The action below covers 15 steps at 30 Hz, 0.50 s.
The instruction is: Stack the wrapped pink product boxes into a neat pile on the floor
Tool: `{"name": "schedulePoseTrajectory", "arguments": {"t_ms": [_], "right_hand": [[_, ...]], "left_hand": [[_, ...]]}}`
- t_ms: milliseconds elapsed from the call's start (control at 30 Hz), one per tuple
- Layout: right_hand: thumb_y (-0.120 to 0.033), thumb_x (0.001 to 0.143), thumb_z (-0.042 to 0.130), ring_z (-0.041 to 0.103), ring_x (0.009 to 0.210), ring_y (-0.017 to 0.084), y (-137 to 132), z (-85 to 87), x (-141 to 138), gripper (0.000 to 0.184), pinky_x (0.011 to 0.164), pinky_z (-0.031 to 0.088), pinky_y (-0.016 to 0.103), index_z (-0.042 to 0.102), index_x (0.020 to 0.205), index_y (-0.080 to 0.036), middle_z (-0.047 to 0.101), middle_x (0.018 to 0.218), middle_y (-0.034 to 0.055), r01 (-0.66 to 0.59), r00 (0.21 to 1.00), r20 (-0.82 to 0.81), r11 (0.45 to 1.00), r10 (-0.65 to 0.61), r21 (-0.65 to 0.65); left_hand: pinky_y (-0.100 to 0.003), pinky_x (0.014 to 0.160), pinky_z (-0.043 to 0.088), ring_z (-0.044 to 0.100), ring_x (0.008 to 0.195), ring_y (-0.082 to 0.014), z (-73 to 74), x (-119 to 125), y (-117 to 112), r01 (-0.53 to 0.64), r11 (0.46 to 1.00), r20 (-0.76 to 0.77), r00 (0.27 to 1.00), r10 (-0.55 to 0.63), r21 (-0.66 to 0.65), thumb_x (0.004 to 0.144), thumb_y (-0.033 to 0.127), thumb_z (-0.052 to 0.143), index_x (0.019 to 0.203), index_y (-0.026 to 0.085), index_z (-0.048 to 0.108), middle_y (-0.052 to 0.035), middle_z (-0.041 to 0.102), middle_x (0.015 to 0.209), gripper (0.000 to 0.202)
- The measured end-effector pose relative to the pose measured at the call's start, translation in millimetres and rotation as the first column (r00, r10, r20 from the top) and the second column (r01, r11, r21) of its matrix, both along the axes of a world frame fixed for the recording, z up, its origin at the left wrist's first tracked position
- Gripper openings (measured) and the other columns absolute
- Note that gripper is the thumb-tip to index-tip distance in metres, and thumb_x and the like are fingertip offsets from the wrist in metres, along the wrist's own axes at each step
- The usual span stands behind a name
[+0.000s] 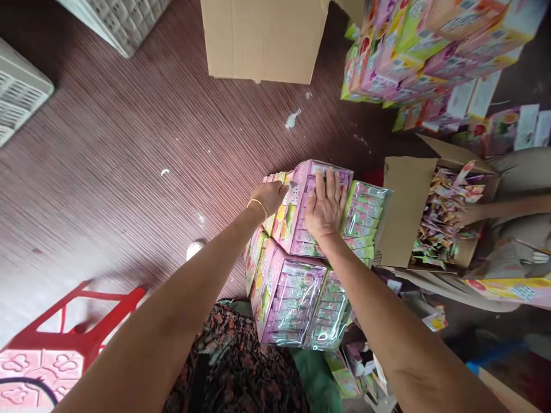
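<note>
Now left hand [270, 197] pinches top pink box [310, 207] at its nine o'clock edge, right hand [326, 205] flat, fingers spread; uneven stack [293, 298] could slide.

Both arms bare, extended forward and converging toward centre frame. Left hand [270, 197]: fingers curled inward, knuckles up, thumb side toward the right hand; thin gold bangle at the wrist. Right hand [326, 205]: palm down, pressed flat, fingers straight and close together, pointing away from the body. The two hands sit near each other, not touching. Right forearm enters from lower right, left from lower left.
</note>
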State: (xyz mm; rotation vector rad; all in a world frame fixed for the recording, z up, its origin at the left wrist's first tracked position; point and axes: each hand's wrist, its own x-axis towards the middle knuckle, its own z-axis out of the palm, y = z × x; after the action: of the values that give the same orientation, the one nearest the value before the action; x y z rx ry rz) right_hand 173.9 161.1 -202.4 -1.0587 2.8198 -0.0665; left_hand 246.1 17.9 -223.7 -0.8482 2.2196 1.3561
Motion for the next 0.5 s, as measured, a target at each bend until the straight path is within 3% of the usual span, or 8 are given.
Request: {"name": "schedulePoseTrajectory", "arguments": {"t_ms": [67, 200, 300, 367, 433, 500], "right_hand": [[-0.034, 0.098, 0.019, 0.017, 0.144, 0.024, -0.7, -1.1, 1.0, 0.055, 0.116, 0.018, 0.052, 0.031, 0.149, -0.016, 0.029, 0.154, 0.0095, 0.016, 1.0, 0.009, 1.0, -0.016, -0.002], [-0.035, 0.098, 0.02, 0.017, 0.144, 0.024, 0.0, -1.1, 3.6, 0.055, 0.116, 0.017, 0.053, 0.031, 0.149, -0.018, 0.026, 0.155, 0.0095, 0.02, 1.0, 0.019, 0.999, -0.02, -0.036], [-0.036, 0.098, 0.021, 0.018, 0.144, 0.025, 0.8, -1.6, 4.1, 0.055, 0.115, 0.018, 0.055, 0.03, 0.149, -0.018, 0.026, 0.155, 0.0098, 0.014, 0.999, 0.034, 0.998, -0.012, -0.063], [-0.037, 0.098, 0.021, 0.018, 0.144, 0.026, 1.4, -3.2, 3.9, 0.056, 0.115, 0.018, 0.055, 0.029, 0.149, -0.017, 0.026, 0.155, 0.0104, 0.005, 1.0, 0.022, 0.997, -0.003, -0.074], [-0.038, 0.098, 0.019, 0.017, 0.144, 0.025, 2.4, -5.5, 3.7, 0.057, 0.116, 0.017, 0.053, 0.03, 0.149, -0.015, 0.025, 0.155, 0.0114, -0.014, 1.0, -0.008, 0.997, 0.014, -0.081], [-0.04, 0.099, 0.018, 0.018, 0.144, 0.025, 3.3, -7.8, 3.5, 0.058, 0.117, 0.017, 0.05, 0.031, 0.149, -0.013, 0.024, 0.155, 0.0122, -0.031, 0.999, -0.027, 0.997, 0.029, -0.073]], "left_hand": [[-0.034, 0.065, 0.04, 0.056, 0.069, -0.0222, 0.9, 22.3, 19.5, 0.037, 0.999, 0.039, 0.998, -0.039, 0.037, 0.098, 0.044, 0.026, 0.087, 0.015, 0.06, -0.009, 0.058, 0.072, 0.047], [-0.033, 0.053, 0.039, 0.051, 0.052, -0.0198, 14.8, 94.7, 54.3, 0.063, 0.988, 0.127, 0.989, -0.081, 0.14, 0.097, 0.048, 0.025, 0.087, 0.018, 0.06, -0.0063, 0.055, 0.061, 0.047], [-0.033, 0.05, 0.042, 0.051, 0.049, -0.0191, 17.1, 127.1, 46.6, 0.029, 0.987, 0.155, 0.986, -0.054, 0.16, 0.095, 0.051, 0.031, 0.072, 0.019, 0.056, -0.0067, 0.054, 0.057, 0.047], [-0.033, 0.053, 0.044, 0.054, 0.054, -0.0185, 6.2, 113.3, 25.5, -0.048, 0.991, 0.139, 0.99, 0.03, 0.123, 0.096, 0.053, 0.021, 0.073, 0.019, 0.056, -0.0083, 0.057, 0.064, 0.054], [-0.032, 0.062, 0.047, 0.058, 0.066, -0.0183, -14.2, 73.1, 3.6, -0.124, 0.99, 0.082, 0.99, 0.118, 0.073, 0.097, 0.052, 0.013, 0.086, 0.017, 0.058, -0.0097, 0.061, 0.077, 0.058], [-0.034, 0.071, 0.046, 0.06, 0.078, -0.0215, -37.7, 27.6, -6.6, -0.106, 0.994, 0.061, 0.993, 0.104, 0.029, 0.098, 0.044, 0.025, 0.093, 0.015, 0.061, -0.0109, 0.063, 0.083, 0.047]]}}
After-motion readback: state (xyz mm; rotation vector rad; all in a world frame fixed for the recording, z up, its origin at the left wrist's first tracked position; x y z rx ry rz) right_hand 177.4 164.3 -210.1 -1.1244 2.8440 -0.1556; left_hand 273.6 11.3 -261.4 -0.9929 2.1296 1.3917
